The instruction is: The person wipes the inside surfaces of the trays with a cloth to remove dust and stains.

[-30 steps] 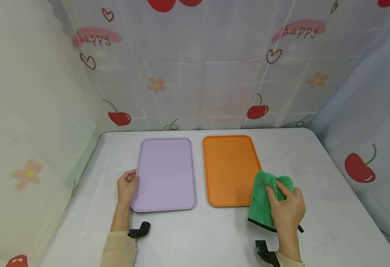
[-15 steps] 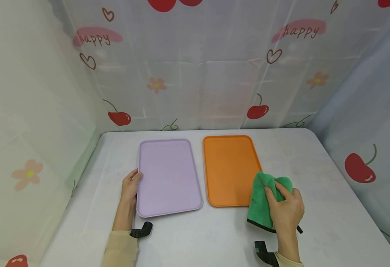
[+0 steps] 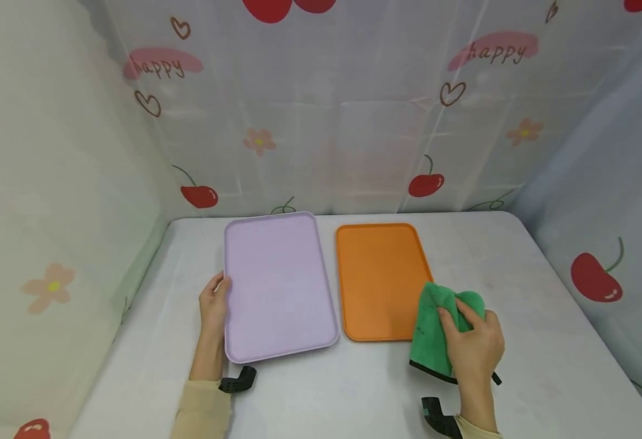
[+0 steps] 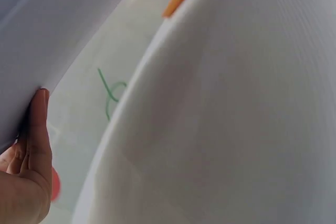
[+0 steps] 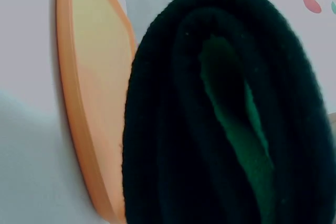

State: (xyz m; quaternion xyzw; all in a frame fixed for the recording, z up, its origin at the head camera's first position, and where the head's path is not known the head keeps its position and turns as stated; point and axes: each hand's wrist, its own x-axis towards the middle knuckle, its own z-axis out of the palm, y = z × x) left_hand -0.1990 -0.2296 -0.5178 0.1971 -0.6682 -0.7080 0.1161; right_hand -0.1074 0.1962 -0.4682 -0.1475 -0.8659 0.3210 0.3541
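Gripping the lilac tray about midway along its left long side, the left hand has the thumb on the upper rim and the other fingers mostly hidden below. The lilac tray therefore lies directly to the right of the left hand, which is much the nearer of the two. Its long axis runs near to far, slightly askew, with the near right corner farther off than the near left one. It seems held clear of the table, since its far edge covers part of the table's far edge.

Just to the right, the orange tray rests flat on the table, its long axis also near to far; in the head view only a narrow gap shows between the two trays. Both are shallow, with low raised rims and plain faces.

On the right side, the right hand pinches a folded green cloth with a black edge. The cloth covers the orange tray's near right corner from view; whether they touch, I cannot tell.
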